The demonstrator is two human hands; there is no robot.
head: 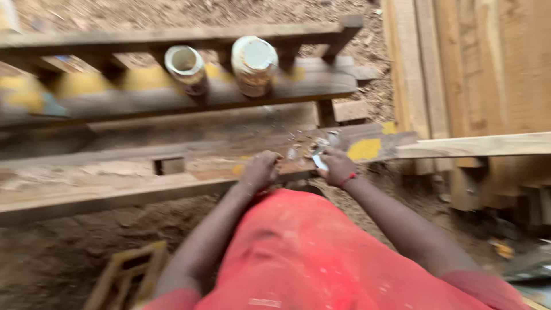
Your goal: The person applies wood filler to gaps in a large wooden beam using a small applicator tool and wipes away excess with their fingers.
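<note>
At frame centre, both arms reach forward to the wooden beam (115,192): left hand (259,170) curled, fingers pressed together; right hand (337,167) pinching a small white piece (319,162).

Even, warm daylight is seen, with soft shadows under the timber beams (172,97). Motion blur is noted throughout; edges are smeared, worst at left

We see a small pale, flat object (319,162), blurred, pinched in our right fingers (332,167), tilted; small whitish bits (294,152) lie just beyond them, between both sets of fingers.
</note>
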